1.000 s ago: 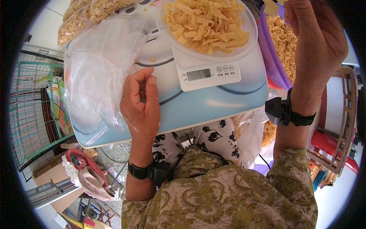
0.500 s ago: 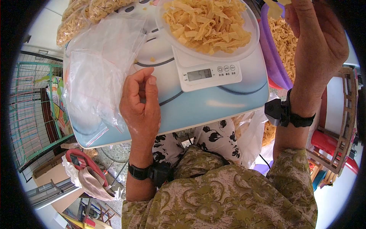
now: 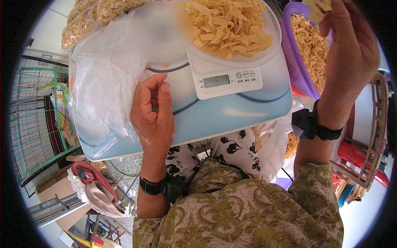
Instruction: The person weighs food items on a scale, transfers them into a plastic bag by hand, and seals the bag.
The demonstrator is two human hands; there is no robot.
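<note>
My left hand (image 3: 153, 107) rests at the table, fingers loosely curled and thumb against the forefinger, with nothing visible in it. Beside it lie clear plastic bags (image 3: 101, 91). A white kitchen scale (image 3: 226, 82) carries a translucent tray (image 3: 275, 49) heaped with flat, pale yellow dried pieces (image 3: 231, 29); its display is lit, but I cannot read it surely. At the upper right, above a purple basin (image 3: 295, 68) of similar browner pieces (image 3: 308, 45), my right hand (image 3: 351, 45) pinches a few yellow pieces (image 3: 317, 9). Its fingertips are partly cut off by the view's edge.
Filled clear bags of dried pieces (image 3: 89, 18) stand at the table's back left. The blue-and-white table (image 3: 182, 124) ends just before my lap. A green wire cage (image 3: 39, 120) is on the left, a wooden rack (image 3: 374, 136) on the right. A blurred patch hides part of the tray.
My right hand has shifted slightly right and down over the basin, still holding yellow pieces. My left hand has stayed put.
</note>
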